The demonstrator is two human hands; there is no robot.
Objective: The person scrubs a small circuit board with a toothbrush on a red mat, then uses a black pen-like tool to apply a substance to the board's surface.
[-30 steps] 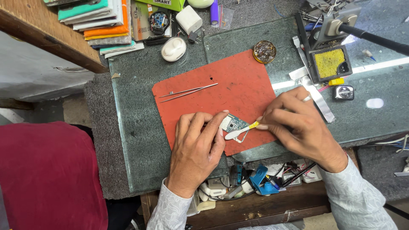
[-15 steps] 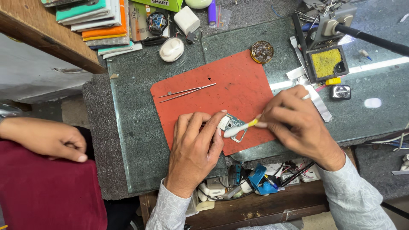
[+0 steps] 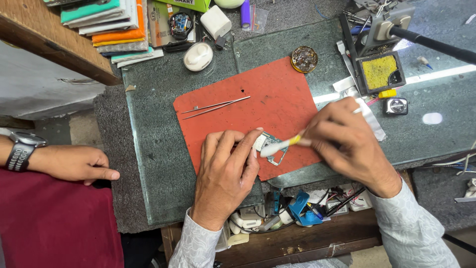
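A small green circuit board (image 3: 272, 149) lies near the front edge of a red mat (image 3: 258, 109). My left hand (image 3: 225, 171) presses on the board's left side with its fingertips. My right hand (image 3: 347, 144) grips a white and yellow brush (image 3: 278, 145), whose white head rests on the board. Steel tweezers (image 3: 215, 106) lie loose on the mat, beyond my left hand.
Another person's hand (image 3: 74, 163) with a wristwatch rests at the left beside a dark red cloth (image 3: 54, 223). A soldering stand with a yellow sponge (image 3: 379, 72), a round flux tin (image 3: 304, 58), stacked books (image 3: 111, 27) and an open drawer of parts (image 3: 297, 208) surround the mat.
Another person's hand with a watch has come in from the left and now rests further right. My right hand has shifted the brush slightly across the board.
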